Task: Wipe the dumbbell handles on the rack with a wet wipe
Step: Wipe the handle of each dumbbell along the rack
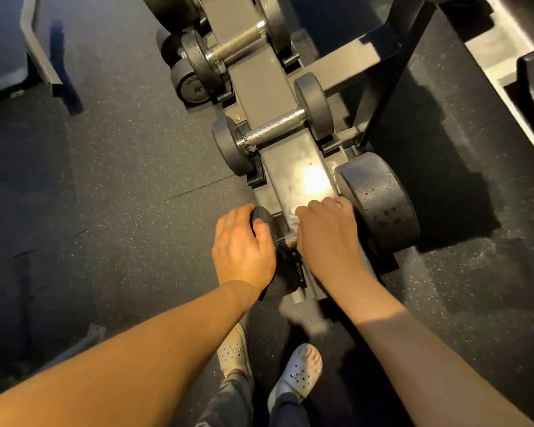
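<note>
Below, left hand (pixel 242 251) gripping dumbbell head (pixel 261 215), right hand (pixel 327 235) fingers (pixel 305 212) clasping wet wipe (pixel 292 220) on handle (pixel 289 241)

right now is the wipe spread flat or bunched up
Bunched: the wet wipe shows as a crumpled wad under the right hand.

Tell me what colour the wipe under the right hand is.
White; the wet wipe peeks out beside the right hand in the head view.
</note>
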